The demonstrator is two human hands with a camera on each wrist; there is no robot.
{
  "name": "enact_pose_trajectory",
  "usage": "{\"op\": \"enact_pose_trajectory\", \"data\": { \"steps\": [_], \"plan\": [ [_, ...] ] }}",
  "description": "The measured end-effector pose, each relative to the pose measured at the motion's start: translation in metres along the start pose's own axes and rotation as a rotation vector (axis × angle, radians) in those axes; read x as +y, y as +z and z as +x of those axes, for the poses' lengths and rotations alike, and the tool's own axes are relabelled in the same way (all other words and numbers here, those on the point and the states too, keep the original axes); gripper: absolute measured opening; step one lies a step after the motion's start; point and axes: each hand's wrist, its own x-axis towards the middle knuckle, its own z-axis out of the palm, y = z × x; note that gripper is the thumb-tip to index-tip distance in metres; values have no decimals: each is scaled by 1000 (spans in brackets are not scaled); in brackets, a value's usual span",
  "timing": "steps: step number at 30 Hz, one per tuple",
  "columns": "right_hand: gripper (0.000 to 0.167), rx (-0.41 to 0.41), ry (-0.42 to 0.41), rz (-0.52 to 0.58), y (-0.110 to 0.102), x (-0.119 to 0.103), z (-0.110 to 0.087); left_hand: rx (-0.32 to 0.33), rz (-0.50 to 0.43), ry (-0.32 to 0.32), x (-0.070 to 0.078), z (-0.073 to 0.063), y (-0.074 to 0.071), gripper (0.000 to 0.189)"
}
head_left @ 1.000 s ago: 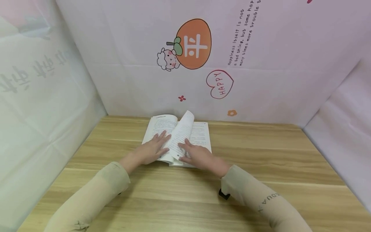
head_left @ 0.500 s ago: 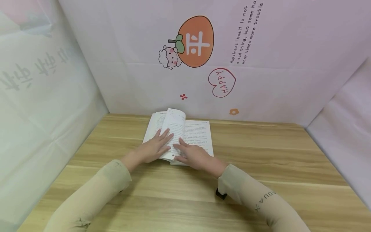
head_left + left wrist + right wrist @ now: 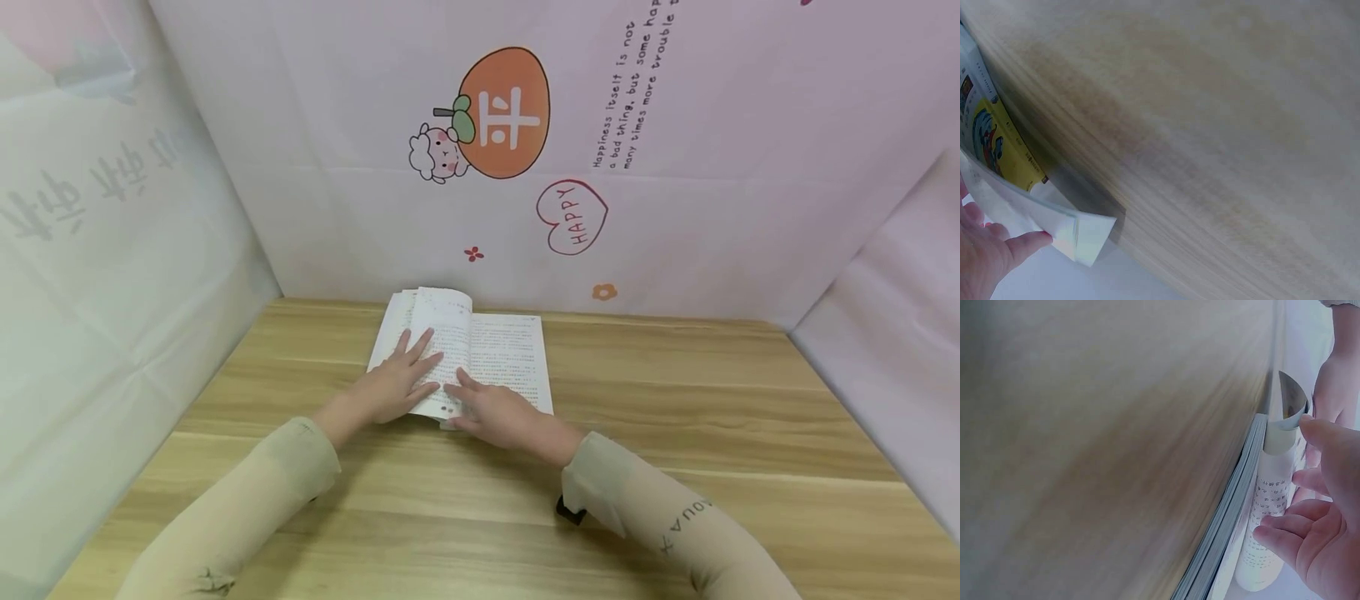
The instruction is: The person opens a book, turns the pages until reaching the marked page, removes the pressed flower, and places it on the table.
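An open book [image 3: 510, 350] with printed white pages lies on the wooden table, close to the back wall. My left hand [image 3: 397, 385] is spread over the left page, fingers straight and apart. In the left wrist view its thumb touches the curved page edges [image 3: 1079, 231], and a yellow, illustrated cover [image 3: 1000, 140] shows beneath. My right hand [image 3: 495, 414] lies low on the book near the spine, its fingers extended toward the left page. From the right wrist view, the thick page block [image 3: 1225, 512] shows beside my right hand, with a curled page [image 3: 1269, 487] under its fingers.
A pale fabric wall [image 3: 337, 225] with printed cartoons and words rises right behind the book. More fabric hangs at the left [image 3: 112, 275] and the right [image 3: 892, 292]. Wooden table surface [image 3: 675, 400] stretches around the book.
A page that stood up near the spine has swung over to the left and now lies under my left hand. My right hand followed slightly left and stays at the book's lower middle.
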Motion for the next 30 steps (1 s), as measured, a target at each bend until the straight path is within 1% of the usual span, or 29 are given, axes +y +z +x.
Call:
{"op": "enact_pose_trajectory", "data": {
  "steps": [3, 11, 13, 15, 18, 21, 25, 30],
  "plan": [
    [62, -6, 4, -7, 1, -1, 0, 32, 22, 12, 0, -1, 0, 58],
    [58, -24, -30, -10, 2, -5, -1, 101, 62, -11, 1, 0, -3, 47],
    [55, -28, -43, -6, 3, -6, -1, 105, 65, -17, 1, 1, -3, 45],
    [55, -43, -53, -5, 4, -7, -1, 93, 54, -18, 0, 2, -2, 45],
    [57, -86, -63, 1, 6, -8, -1, 49, 15, -35, 0, 4, -1, 47],
    [60, -125, -64, -1, 6, -9, -1, 21, -2, -42, 2, 6, 0, 49],
    [62, -141, -67, 1, 4, -11, -2, -30, -5, -64, 4, 7, -1, 51],
    [63, -164, -93, -7, 2, -10, -3, -115, -5, -91, 5, 9, 0, 54]
  ]
}}
